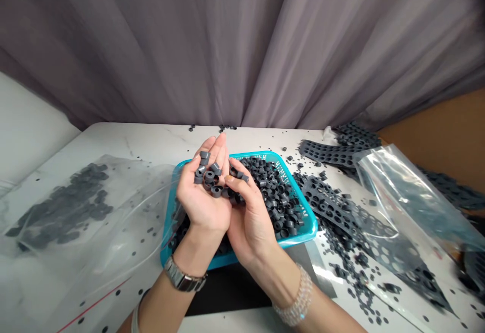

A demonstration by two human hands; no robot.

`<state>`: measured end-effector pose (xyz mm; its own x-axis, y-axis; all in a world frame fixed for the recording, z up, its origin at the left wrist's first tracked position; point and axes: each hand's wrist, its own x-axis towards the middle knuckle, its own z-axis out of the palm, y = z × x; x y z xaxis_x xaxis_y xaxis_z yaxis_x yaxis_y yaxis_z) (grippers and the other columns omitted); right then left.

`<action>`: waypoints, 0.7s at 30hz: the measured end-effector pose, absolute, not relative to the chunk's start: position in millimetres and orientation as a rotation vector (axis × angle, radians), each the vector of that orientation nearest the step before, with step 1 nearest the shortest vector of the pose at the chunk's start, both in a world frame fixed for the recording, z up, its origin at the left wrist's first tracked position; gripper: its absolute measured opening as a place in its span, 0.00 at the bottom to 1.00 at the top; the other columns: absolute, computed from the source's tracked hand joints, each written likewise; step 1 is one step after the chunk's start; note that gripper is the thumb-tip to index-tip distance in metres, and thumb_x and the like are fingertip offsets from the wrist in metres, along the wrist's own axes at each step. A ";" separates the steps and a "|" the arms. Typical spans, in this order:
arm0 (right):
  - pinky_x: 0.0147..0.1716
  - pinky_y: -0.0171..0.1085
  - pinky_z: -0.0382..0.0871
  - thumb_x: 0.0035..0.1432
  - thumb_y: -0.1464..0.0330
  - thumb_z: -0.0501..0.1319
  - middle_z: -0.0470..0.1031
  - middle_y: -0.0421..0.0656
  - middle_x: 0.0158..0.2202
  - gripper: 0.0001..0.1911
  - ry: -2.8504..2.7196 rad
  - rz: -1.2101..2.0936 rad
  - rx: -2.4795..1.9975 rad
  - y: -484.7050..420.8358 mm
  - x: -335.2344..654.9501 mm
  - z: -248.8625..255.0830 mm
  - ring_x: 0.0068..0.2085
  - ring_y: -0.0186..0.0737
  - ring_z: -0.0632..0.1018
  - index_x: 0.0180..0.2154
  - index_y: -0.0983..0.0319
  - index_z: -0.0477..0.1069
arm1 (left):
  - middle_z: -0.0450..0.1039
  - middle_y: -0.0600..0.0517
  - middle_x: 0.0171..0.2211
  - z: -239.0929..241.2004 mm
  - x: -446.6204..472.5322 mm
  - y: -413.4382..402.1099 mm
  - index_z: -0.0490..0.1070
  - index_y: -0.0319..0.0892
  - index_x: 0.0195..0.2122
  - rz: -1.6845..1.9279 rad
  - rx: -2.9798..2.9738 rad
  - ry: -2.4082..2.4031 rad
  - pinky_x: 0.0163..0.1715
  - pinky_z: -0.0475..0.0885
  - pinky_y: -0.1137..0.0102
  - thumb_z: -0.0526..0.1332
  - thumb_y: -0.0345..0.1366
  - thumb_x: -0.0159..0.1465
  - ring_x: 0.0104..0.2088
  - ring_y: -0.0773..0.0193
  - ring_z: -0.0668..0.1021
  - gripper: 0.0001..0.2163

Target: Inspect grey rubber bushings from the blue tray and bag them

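My left hand (204, 194) is cupped palm up above a teal plastic tray (308, 222), holding several small dark grey rubber rings (209, 174). My right hand (248, 211) lies against it, fingers curled over the rings at the palm's edge. The tray is heaped with more of the same grey rings (275, 191). A metal watch sits on my left wrist, a bead bracelet on my right.
A clear bag (64, 206) with grey rings lies at left on the white table (147, 141). Perforated black rubber sheets (333, 153) and another clear bag (409, 196) lie at right, with loose rings scattered about. A grey curtain hangs behind.
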<state>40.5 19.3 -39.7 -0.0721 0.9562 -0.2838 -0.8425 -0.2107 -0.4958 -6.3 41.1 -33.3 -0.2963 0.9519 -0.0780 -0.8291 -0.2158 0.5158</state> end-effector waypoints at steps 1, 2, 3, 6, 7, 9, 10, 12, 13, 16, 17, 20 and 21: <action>0.49 0.34 0.66 0.46 0.76 0.65 0.77 0.37 0.36 0.19 -0.236 1.675 -0.640 19.3 40.9 -40.0 0.36 0.30 0.75 0.42 0.59 0.73 | 0.72 0.41 0.52 -33.8 -6.5 41.9 0.68 0.38 0.48 1.805 0.290 0.546 0.56 0.65 0.67 0.52 0.37 0.62 0.56 0.58 0.71 0.16; 0.50 0.34 0.66 0.46 0.76 0.65 0.77 0.37 0.37 0.19 -0.243 1.683 -0.633 19.2 41.3 -40.2 0.36 0.30 0.75 0.43 0.59 0.73 | 0.73 0.41 0.52 -34.1 -6.7 42.6 0.68 0.37 0.48 1.811 0.282 0.536 0.56 0.65 0.66 0.52 0.37 0.62 0.55 0.58 0.72 0.15; 0.50 0.34 0.66 0.46 0.76 0.65 0.77 0.37 0.37 0.20 -0.251 1.690 -0.628 19.1 41.6 -40.3 0.36 0.30 0.75 0.43 0.59 0.73 | 0.73 0.41 0.51 -34.1 -6.9 43.2 0.68 0.37 0.47 1.817 0.273 0.533 0.56 0.66 0.66 0.52 0.36 0.62 0.55 0.58 0.72 0.15; 0.52 0.35 0.66 0.46 0.77 0.65 0.77 0.37 0.38 0.21 -0.258 1.707 -0.632 18.5 41.4 -40.9 0.38 0.31 0.75 0.44 0.58 0.72 | 0.74 0.41 0.49 -32.6 -7.4 44.1 0.68 0.37 0.45 1.813 0.220 0.571 0.55 0.66 0.68 0.52 0.35 0.62 0.53 0.59 0.74 0.13; 0.52 0.35 0.66 0.46 0.77 0.64 0.77 0.38 0.38 0.22 -0.255 1.713 -0.636 18.4 41.0 -41.3 0.39 0.31 0.76 0.44 0.58 0.72 | 0.75 0.41 0.49 -31.7 -7.4 44.2 0.68 0.37 0.45 1.809 0.197 0.595 0.55 0.67 0.68 0.52 0.34 0.62 0.53 0.59 0.74 0.13; 0.52 0.36 0.66 0.46 0.77 0.64 0.78 0.39 0.41 0.21 -0.241 1.721 -0.649 18.3 40.1 -42.4 0.42 0.33 0.76 0.45 0.59 0.71 | 0.75 0.41 0.48 -29.9 -7.3 44.5 0.68 0.37 0.45 1.802 0.151 0.645 0.54 0.68 0.69 0.52 0.34 0.62 0.51 0.60 0.76 0.12; 0.52 0.35 0.66 0.46 0.77 0.63 0.78 0.40 0.42 0.21 -0.234 1.724 -0.656 18.4 39.7 -43.1 0.44 0.34 0.76 0.45 0.59 0.71 | 0.75 0.41 0.47 -29.3 -7.2 44.9 0.68 0.38 0.45 1.797 0.130 0.667 0.53 0.68 0.69 0.52 0.33 0.62 0.50 0.60 0.76 0.12; 0.53 0.35 0.66 0.47 0.77 0.63 0.77 0.41 0.44 0.21 -0.224 1.725 -0.665 18.8 39.2 -44.3 0.46 0.35 0.75 0.45 0.60 0.70 | 0.75 0.42 0.47 -28.9 -7.0 46.2 0.67 0.38 0.45 1.783 0.091 0.699 0.52 0.69 0.69 0.52 0.33 0.62 0.48 0.61 0.77 0.12; 0.53 0.35 0.66 0.48 0.77 0.62 0.77 0.42 0.45 0.20 -0.223 1.722 -0.666 19.0 39.1 -44.7 0.47 0.36 0.75 0.45 0.60 0.70 | 0.75 0.42 0.47 -29.2 -6.9 47.2 0.67 0.38 0.45 1.773 0.071 0.710 0.52 0.70 0.69 0.52 0.32 0.62 0.48 0.61 0.78 0.12; 0.55 0.36 0.65 0.49 0.77 0.59 0.76 0.43 0.47 0.21 -0.227 1.715 -0.650 19.9 39.5 -44.8 0.49 0.36 0.75 0.47 0.61 0.69 | 0.75 0.42 0.48 -31.3 -7.3 50.3 0.67 0.38 0.45 1.748 0.026 0.728 0.51 0.70 0.70 0.51 0.31 0.62 0.48 0.63 0.78 0.12; 0.56 0.36 0.65 0.50 0.78 0.59 0.76 0.43 0.47 0.22 -0.223 1.718 -0.637 20.3 39.8 -44.5 0.49 0.36 0.75 0.48 0.61 0.69 | 0.74 0.43 0.48 -32.2 -7.6 51.3 0.66 0.38 0.46 1.743 0.017 0.729 0.51 0.70 0.70 0.51 0.31 0.63 0.48 0.63 0.78 0.12; 0.58 0.35 0.62 0.50 0.79 0.57 0.76 0.42 0.46 0.23 -0.175 1.731 -0.592 21.6 41.1 -43.3 0.52 0.34 0.74 0.49 0.60 0.68 | 0.75 0.43 0.48 -33.9 -9.6 53.5 0.66 0.39 0.45 1.720 -0.009 0.711 0.51 0.71 0.70 0.52 0.30 0.63 0.47 0.63 0.78 0.10; 0.58 0.34 0.62 0.50 0.80 0.57 0.76 0.42 0.46 0.24 -0.148 1.736 -0.580 22.1 41.6 -43.0 0.52 0.34 0.74 0.50 0.60 0.67 | 0.75 0.43 0.48 -34.0 -10.6 54.1 0.66 0.39 0.45 1.713 -0.018 0.696 0.50 0.71 0.70 0.52 0.30 0.63 0.47 0.63 0.78 0.10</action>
<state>41.6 22.1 -43.0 -0.1366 0.9444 -0.2991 -0.8801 -0.2543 -0.4009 -10.6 54.1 -34.0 -0.2748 0.8861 -0.3733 -0.8952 -0.0941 0.4357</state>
